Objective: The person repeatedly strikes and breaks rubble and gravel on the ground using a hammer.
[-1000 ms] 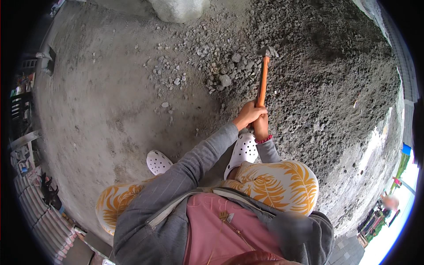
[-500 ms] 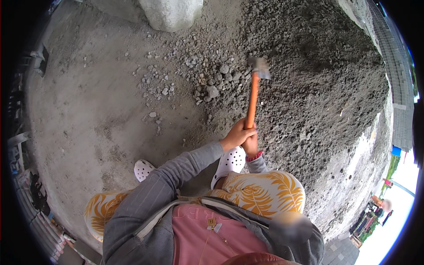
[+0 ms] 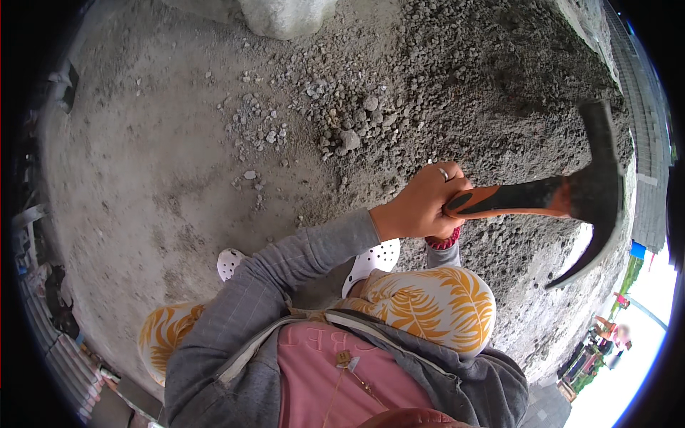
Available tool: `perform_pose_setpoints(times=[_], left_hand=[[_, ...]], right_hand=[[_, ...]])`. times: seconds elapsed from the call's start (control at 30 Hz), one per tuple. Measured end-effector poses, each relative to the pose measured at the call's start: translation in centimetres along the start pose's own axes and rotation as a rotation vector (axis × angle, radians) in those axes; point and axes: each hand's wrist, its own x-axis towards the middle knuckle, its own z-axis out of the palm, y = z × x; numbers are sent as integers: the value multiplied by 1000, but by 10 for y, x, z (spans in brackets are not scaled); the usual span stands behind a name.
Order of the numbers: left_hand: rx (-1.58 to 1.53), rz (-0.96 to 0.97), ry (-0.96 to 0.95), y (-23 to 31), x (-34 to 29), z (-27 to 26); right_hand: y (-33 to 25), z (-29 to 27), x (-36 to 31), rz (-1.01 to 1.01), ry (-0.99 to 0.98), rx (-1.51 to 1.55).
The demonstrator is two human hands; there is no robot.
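Note:
A mattock [image 3: 522,196] with a dark, curved head and a black-and-orange handle is raised close to my view, its head off to the right. My left hand [image 3: 421,200], with a ring on one finger, is closed around the lower end of the handle. Just below it, my right hand [image 3: 448,232] shows only in part above a red wristband; it is closed at the handle's end, its fingers mostly hidden by the left hand. Beneath the tool lies dark, crumbly soil [image 3: 499,85], broken up across the right side.
Grey stones [image 3: 349,139] and pale rubble lie ahead of my feet, beside packed bare ground [image 3: 135,178]. A large pale rock [image 3: 289,16] stands at the far edge. My white clogs [image 3: 378,255] are below my hands. At far right, a person [image 3: 621,335] is near machinery.
The mattock has swung up from the soil toward my view and to the right, its head now much closer. Both hands have risen with it, still gripping the handle.

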Motion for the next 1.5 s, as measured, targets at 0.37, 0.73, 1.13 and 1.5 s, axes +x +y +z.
perform_pose_setpoints(times=[0.37,0.73,1.13,1.5], left_hand=[[-483,-963,151,-72,-112,34],[-22,-136,-65,-32,-56,3],[-322,-726,199,-40,-83,7],[-499,-781,126,-53,-96,13]], right_hand=[[33,33,-74,569,105,-73],[16,21,-35,97,-73,309],[25,43,-54,370,11,110],[45,36,-64,464,-14,-32]])
